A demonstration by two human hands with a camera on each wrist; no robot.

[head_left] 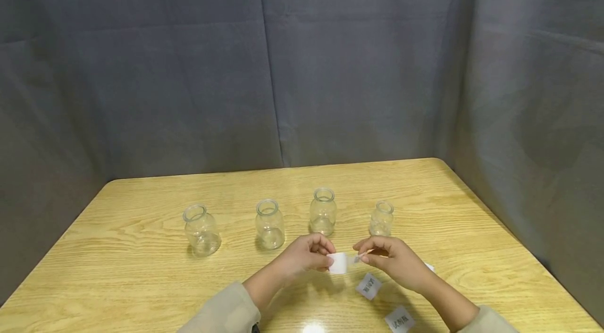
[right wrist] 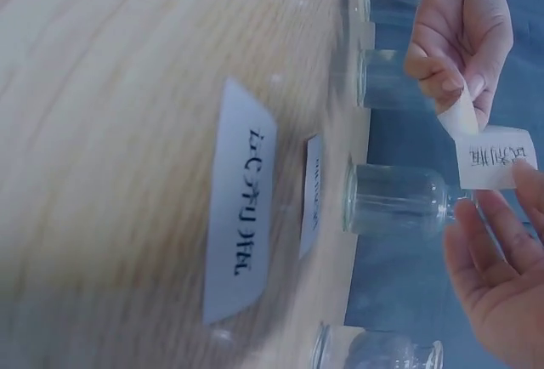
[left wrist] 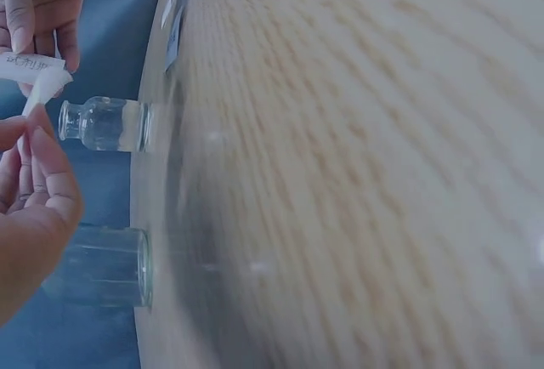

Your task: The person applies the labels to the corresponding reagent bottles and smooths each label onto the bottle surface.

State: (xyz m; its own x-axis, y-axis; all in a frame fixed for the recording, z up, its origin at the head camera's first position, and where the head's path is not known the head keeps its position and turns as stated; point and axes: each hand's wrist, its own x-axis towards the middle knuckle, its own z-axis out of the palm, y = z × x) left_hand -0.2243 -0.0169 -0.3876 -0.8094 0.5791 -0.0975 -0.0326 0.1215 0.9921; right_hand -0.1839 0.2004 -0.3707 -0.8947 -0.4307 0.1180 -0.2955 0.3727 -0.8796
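Note:
My left hand pinches the curled white backing paper between thumb and fingers. A white sticker label with handwritten characters is pinched by my right hand, its thumb lying over one corner. In the right wrist view, paper and label meet at one edge, the paper bent away from the label. Both hands are above the table, facing each other. Behind them, a small glass jar stands near the right hand and a larger glass jar near the left hand.
Farther left stand two more open glass jars, a middle jar and a leftmost jar. Written paper labels lie below the right hand, a nearer label and a farther label. Grey curtains surround the wooden table.

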